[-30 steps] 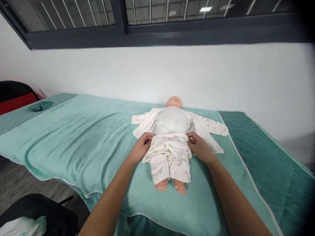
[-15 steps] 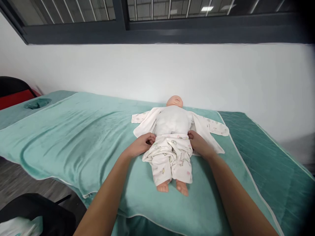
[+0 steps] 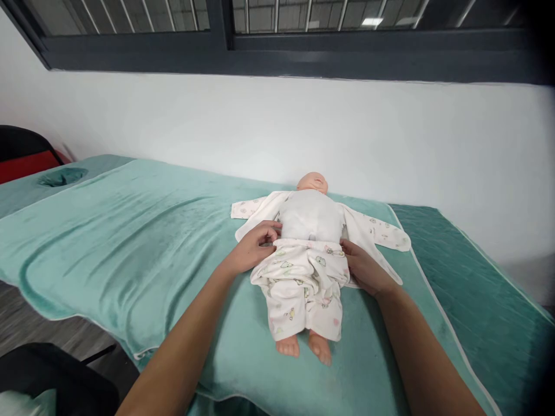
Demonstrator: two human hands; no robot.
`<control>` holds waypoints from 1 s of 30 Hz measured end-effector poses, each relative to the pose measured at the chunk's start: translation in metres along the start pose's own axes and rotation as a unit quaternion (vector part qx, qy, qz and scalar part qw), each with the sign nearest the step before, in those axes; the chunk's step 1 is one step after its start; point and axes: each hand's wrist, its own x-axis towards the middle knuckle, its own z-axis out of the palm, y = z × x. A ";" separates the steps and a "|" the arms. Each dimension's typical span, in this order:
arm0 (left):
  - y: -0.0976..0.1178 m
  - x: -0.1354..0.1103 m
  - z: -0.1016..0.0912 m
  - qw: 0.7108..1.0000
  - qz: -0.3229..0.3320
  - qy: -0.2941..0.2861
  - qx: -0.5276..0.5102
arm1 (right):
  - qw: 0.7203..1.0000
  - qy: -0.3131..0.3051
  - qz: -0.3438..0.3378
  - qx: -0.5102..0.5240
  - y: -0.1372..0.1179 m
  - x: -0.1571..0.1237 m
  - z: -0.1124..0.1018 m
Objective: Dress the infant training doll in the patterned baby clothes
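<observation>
A baby doll (image 3: 313,214) lies on its back, feet towards me, in a white top. White patterned trousers (image 3: 306,271) reach its waist and bunch over the thighs; both feet stick out below. Under the torso a white patterned jacket (image 3: 370,228) is spread apart, its sleeves out to the sides. My left hand (image 3: 255,245) is at the doll's waist on the left, fingers bent against its side and thumb apart near the waistband. On the other side, my right hand (image 3: 366,266) has its fingers closed on the trousers' waistband; the fingertips are partly hidden.
A light green sheet (image 3: 130,242) with folds covers the padded bed (image 3: 472,294). Left of it is a hole (image 3: 63,177) in the bed. The white wall and window frame (image 3: 277,58) stand behind. A black chair (image 3: 56,375) is at the lower left.
My left hand has shifted up from the waistband's edge to the doll's side, its thumb now apart from the fingers. The trousers' waistband lies flatter. The view has shifted slightly.
</observation>
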 end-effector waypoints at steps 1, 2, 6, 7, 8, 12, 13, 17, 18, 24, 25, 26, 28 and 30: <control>-0.002 0.003 0.002 1.000 -0.015 0.018 -0.016 | 1.000 -0.015 0.012 0.016 -0.001 0.000 0.001; -0.004 0.007 0.005 0.999 -0.027 0.035 -0.030 | 0.999 -0.031 0.024 0.032 -0.002 -0.001 0.001; -0.017 0.026 0.016 0.989 -0.057 0.100 -0.092 | 0.998 -0.037 0.036 0.042 -0.005 -0.003 0.003; -0.021 0.030 0.018 0.987 -0.065 0.114 -0.097 | 0.998 -0.033 0.037 0.035 -0.005 -0.004 0.003; -0.025 0.034 0.020 0.985 -0.073 0.124 -0.095 | 0.998 -0.031 0.040 0.030 -0.005 -0.004 0.003; -0.035 0.039 0.024 0.986 -0.100 0.114 -0.063 | 0.998 -0.032 0.047 0.037 -0.003 -0.003 0.002; -0.035 0.038 0.025 0.986 -0.108 0.108 -0.065 | 0.998 -0.029 0.046 0.043 -0.002 -0.002 0.002; -0.035 0.035 0.026 0.982 -0.141 0.097 -0.082 | 0.998 0.022 0.037 0.054 0.005 0.001 0.003; -0.035 0.036 0.026 0.982 -0.144 0.094 -0.083 | 0.997 0.043 0.035 0.045 0.007 0.002 0.004; -0.034 0.049 0.023 0.954 -0.229 0.021 -0.193 | 0.997 0.072 0.003 -0.019 0.004 0.010 0.007; -0.035 0.051 0.022 0.941 -0.254 0.006 -0.225 | 0.997 0.064 -0.002 -0.035 0.002 0.012 0.007; -0.036 0.053 0.021 0.930 -0.269 -0.007 -0.249 | 0.997 0.054 -0.004 -0.053 -0.001 0.013 0.007; -0.040 0.055 0.020 0.923 -0.270 -0.019 -0.272 | 0.997 0.030 0.001 -0.072 -0.007 0.015 0.006; -0.043 0.055 0.021 0.926 -0.251 -0.016 -0.281 | 0.998 -0.006 0.016 -0.060 -0.010 0.015 0.005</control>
